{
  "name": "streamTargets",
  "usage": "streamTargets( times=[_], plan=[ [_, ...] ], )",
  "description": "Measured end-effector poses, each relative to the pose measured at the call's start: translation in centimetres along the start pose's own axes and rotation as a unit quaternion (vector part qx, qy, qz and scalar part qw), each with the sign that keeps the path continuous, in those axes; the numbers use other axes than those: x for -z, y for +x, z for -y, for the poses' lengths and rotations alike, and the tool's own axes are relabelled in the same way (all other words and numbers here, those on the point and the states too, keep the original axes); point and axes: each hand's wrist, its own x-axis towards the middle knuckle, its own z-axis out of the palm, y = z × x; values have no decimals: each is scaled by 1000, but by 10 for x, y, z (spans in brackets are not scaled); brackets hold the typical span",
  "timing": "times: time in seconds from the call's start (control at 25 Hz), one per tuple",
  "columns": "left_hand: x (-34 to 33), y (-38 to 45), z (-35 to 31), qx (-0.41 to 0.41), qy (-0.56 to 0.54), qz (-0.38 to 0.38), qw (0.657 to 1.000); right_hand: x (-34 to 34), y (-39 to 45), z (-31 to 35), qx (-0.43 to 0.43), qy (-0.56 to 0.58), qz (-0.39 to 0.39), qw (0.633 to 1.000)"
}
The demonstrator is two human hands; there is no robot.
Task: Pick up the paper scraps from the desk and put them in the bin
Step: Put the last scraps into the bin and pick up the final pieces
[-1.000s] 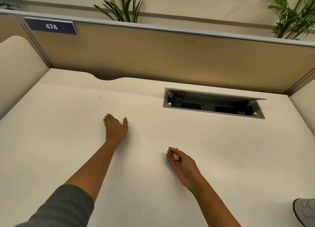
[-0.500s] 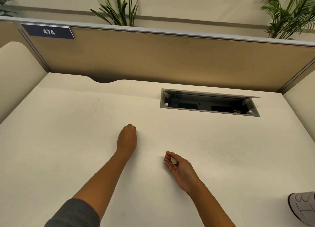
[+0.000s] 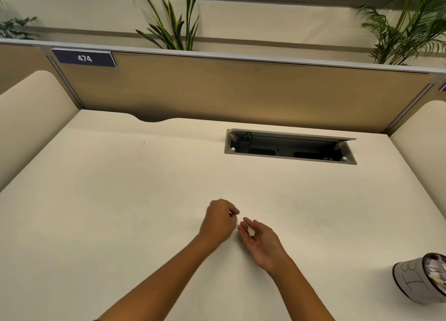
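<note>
My right hand [image 3: 261,242] lies palm up on the white desk [image 3: 120,212], fingers relaxed, with a small wad of paper scraps [image 3: 251,231] resting in the palm. Just left of it, my left hand [image 3: 218,221] is curled, its thumb and fingertips pinching a tiny pale paper scrap [image 3: 233,214] close to the right hand's fingertips. The bin [image 3: 415,281], a small grey round container with crumpled paper inside, stands on the desk at the lower right edge of the view, partly cut off.
An open cable hatch [image 3: 289,147] is sunk into the desk at the back right. A tan partition [image 3: 241,91] with a label reading 474 closes the far side, cream side panels flank the desk, and plants stand behind.
My left hand went from flat on the desk to curled, then moved right and nearer, up to the right hand. The view has tilted, bringing more of the bin into sight.
</note>
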Motion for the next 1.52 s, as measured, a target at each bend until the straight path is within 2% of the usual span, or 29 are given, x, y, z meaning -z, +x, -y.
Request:
streamTargets(
  times=[0.2, 0.28, 0.36, 0.48, 0.6, 0.72, 0.96, 1.08, 1.28, 1.4, 1.44, 1.52],
  plan=[
    [-25, -39, -39, -36, -84, 70, 993, 11, -13, 8, 1, 21, 26, 999],
    [-28, -43, -46, -25, -138, 67, 988, 18, -20, 12, 0, 36, 27, 999],
    [-27, -42, -46, -15, -178, 34, 983, 27, -27, 17, -12, 79, 28, 996],
    [-31, -37, -32, 14, -131, 1, 991, 43, -39, 28, -18, 122, 16, 992],
    [-50, -43, -17, 55, -74, 53, 994, 62, -51, 40, -9, 126, 13, 992],
    [-76, -51, -25, 56, -49, 81, 994, 83, -64, 52, 7, 107, 7, 994],
    [-109, -59, -44, 61, 100, 181, 976, 122, -101, 89, 53, 63, 1, 997],
    [-110, -62, -37, 47, 91, 187, 977, 137, -124, 126, 104, 51, 9, 993],
    [-109, -67, -24, 24, 64, 167, 983, 175, -159, 199, 245, 30, -10, 969],
    [-109, -66, -24, 22, 63, 163, 984, 213, -177, 232, 365, -146, -77, 916],
    [-110, -66, -24, 23, 63, 160, 985, 223, -179, 240, 385, -186, -96, 899],
    [-111, -67, -23, 22, 59, 158, 985, 237, -179, 251, 386, -203, -120, 892]
  ],
)
